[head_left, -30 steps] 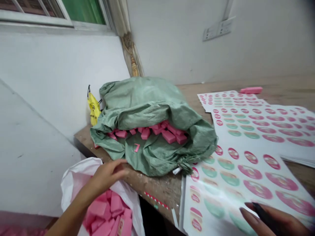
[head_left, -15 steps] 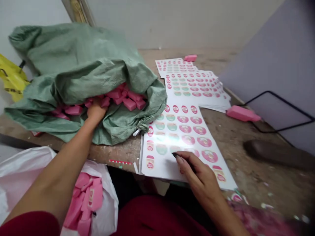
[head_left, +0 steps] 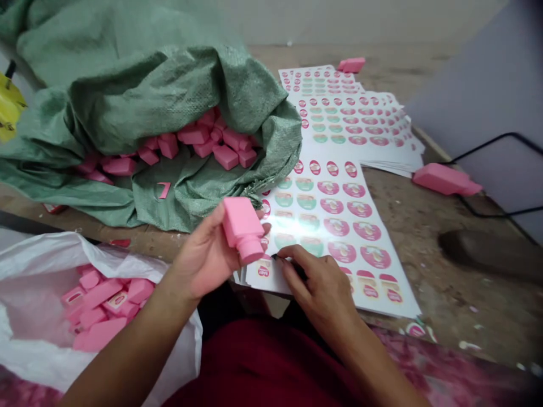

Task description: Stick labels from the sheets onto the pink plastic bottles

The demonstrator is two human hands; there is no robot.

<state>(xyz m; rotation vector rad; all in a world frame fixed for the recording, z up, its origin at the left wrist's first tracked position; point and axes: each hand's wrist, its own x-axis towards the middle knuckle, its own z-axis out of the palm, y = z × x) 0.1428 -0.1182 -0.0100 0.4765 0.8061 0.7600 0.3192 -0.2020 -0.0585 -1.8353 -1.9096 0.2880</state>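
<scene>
My left hand [head_left: 210, 257] is closed around a small pink bottle [head_left: 242, 221], its neck tilted down towards me. Over the near edge of the top sticker sheet [head_left: 316, 277], my right hand [head_left: 320, 285] pinches a small dark pointed thing [head_left: 275, 257], too little of which shows to name. Pink, green and cream labels are printed on the sheet in rows. Left of the sheets, a green woven sack [head_left: 165, 73] lies with its mouth towards me and several pink bottles [head_left: 227, 156] inside.
A white bag [head_left: 25, 316] at the lower left holds several pink bottles, some with labels. More sticker sheets [head_left: 373, 148] lie farther back. Single pink bottles rest at the back [head_left: 352, 65] and right [head_left: 445, 179], the latter by a black wire frame [head_left: 494, 146].
My left hand has come out of the green sack with a pink bottle and moved to the sheets. My right hand has shifted left, still pinching the dark thing. The view has shifted.
</scene>
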